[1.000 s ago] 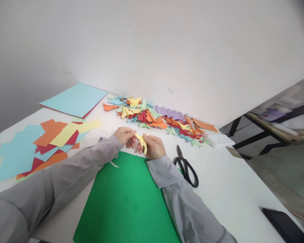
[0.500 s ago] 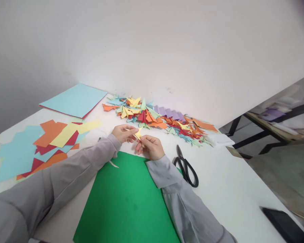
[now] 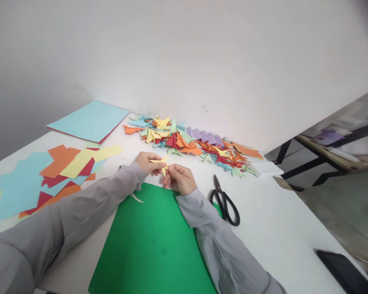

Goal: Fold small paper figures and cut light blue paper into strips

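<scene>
Above the far edge of a green sheet (image 3: pixel 153 241), a yellow origami crane (image 3: pixel 164 164) is held up between my two hands. My left hand (image 3: pixel 149 163) pinches its body between thumb and fingers, with one pointed end sticking out to the left over the hand. From the other side, my right hand (image 3: pixel 182 179) grips its right tip with thumb and forefinger. Just past the hands lies a long heap of small folded paper figures (image 3: pixel 179 141) in yellow, orange, red, green and blue. Black-handled scissors (image 3: pixel 225 202) rest to the right of my right sleeve.
Loose cut paper pieces (image 3: pixel 27 175) in blue, orange, yellow and red spread over the left of the white table (image 3: pixel 270 224). A stack of light blue sheets (image 3: pixel 92 120) lies at the back left. A dark phone-like slab (image 3: pixel 345 269) is at the front right. A wall rises behind.
The yellow crane has turned, its pointed end now over my left hand. My left fingers have shifted onto its body, and my right hand has moved slightly left.
</scene>
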`<act>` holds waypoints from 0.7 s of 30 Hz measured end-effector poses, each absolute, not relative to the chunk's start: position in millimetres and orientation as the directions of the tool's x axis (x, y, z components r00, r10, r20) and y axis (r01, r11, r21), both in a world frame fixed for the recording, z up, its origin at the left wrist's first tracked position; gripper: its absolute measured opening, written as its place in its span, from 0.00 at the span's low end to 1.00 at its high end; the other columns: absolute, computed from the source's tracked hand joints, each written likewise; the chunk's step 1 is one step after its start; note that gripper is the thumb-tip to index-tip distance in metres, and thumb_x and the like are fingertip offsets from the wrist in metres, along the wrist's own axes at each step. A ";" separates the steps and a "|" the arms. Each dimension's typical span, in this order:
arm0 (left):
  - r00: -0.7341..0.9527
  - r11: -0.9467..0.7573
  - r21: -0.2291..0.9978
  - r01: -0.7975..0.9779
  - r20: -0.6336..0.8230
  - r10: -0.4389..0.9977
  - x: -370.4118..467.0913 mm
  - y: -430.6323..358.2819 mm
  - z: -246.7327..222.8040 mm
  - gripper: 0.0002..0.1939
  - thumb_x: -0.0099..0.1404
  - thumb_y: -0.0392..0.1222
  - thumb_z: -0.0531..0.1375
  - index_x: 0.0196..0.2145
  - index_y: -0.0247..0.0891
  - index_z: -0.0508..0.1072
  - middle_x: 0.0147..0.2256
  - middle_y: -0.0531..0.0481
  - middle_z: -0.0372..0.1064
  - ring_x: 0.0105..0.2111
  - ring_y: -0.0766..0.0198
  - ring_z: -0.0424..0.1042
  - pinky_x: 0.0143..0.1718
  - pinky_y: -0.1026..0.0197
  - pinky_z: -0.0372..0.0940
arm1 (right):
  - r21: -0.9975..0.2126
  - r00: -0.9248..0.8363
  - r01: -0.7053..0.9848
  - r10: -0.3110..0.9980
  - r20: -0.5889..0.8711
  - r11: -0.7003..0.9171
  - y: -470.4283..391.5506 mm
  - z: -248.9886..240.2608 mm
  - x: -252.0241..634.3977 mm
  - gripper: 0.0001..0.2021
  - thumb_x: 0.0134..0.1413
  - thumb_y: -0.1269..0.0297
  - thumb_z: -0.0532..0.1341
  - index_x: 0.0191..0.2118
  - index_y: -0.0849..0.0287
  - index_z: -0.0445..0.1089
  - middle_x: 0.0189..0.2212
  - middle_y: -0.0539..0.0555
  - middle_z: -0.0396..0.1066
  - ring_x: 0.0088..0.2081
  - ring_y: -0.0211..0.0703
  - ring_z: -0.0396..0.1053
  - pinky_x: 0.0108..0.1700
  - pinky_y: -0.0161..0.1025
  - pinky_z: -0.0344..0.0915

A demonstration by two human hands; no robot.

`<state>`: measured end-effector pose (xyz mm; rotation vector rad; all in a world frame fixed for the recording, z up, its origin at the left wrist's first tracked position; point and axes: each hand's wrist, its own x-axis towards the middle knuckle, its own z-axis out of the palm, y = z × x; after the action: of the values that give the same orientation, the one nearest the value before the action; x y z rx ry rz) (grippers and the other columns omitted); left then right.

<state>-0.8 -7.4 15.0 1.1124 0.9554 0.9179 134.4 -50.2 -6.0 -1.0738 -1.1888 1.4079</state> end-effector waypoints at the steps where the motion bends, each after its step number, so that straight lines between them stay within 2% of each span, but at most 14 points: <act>1: 0.307 0.185 0.978 -0.099 -0.147 0.940 -0.9 -8.1 15.1 0.13 0.40 0.33 0.68 0.23 0.28 0.68 0.10 0.53 0.64 0.09 0.71 0.61 0.12 0.69 0.57 | -0.988 -0.153 -0.139 0.987 -0.042 -0.064 -49.6 -6.5 134.8 0.18 0.39 0.49 0.62 0.22 0.60 0.63 0.11 0.49 0.68 0.11 0.35 0.63 0.12 0.28 0.53; 6: 0.294 0.143 0.989 -0.046 -0.124 0.948 -1.7 -9.8 14.5 0.11 0.42 0.34 0.67 0.22 0.28 0.68 0.09 0.55 0.62 0.09 0.72 0.59 0.11 0.69 0.55 | -0.982 -0.177 -0.170 0.983 -0.047 -0.077 -46.9 -9.5 135.3 0.19 0.39 0.47 0.61 0.21 0.61 0.63 0.10 0.49 0.67 0.10 0.35 0.62 0.12 0.29 0.54; 10: 0.331 0.113 0.993 -0.028 -0.097 0.939 -2.6 -10.0 14.1 0.11 0.42 0.35 0.67 0.22 0.28 0.69 0.08 0.55 0.61 0.08 0.73 0.58 0.10 0.70 0.54 | -0.992 -0.148 -0.115 0.988 -0.038 -0.055 -47.0 -10.8 134.1 0.19 0.42 0.48 0.60 0.20 0.60 0.62 0.10 0.49 0.68 0.10 0.34 0.62 0.12 0.27 0.53; 17: 0.419 0.184 0.977 -0.111 -0.121 0.900 -2.8 -7.5 12.4 0.12 0.41 0.35 0.67 0.24 0.28 0.69 0.11 0.51 0.65 0.11 0.69 0.63 0.14 0.67 0.60 | -0.983 -0.124 -0.171 0.991 -0.047 -0.068 -45.9 -9.0 133.8 0.19 0.39 0.48 0.62 0.18 0.60 0.61 0.09 0.48 0.66 0.09 0.33 0.61 0.12 0.28 0.55; 21: 0.423 0.146 0.985 -0.092 -0.094 0.901 -4.0 -7.8 12.6 0.11 0.42 0.36 0.67 0.24 0.27 0.70 0.11 0.51 0.65 0.10 0.70 0.62 0.13 0.67 0.58 | -0.989 -0.097 -0.141 0.995 -0.037 -0.050 -46.2 -8.7 132.9 0.19 0.40 0.49 0.61 0.17 0.59 0.60 0.09 0.47 0.66 0.09 0.33 0.60 0.11 0.28 0.54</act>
<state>-4.0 -7.8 12.6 1.2068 0.8620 0.8599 132.9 -46.2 -8.7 -1.0875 -1.1484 1.3745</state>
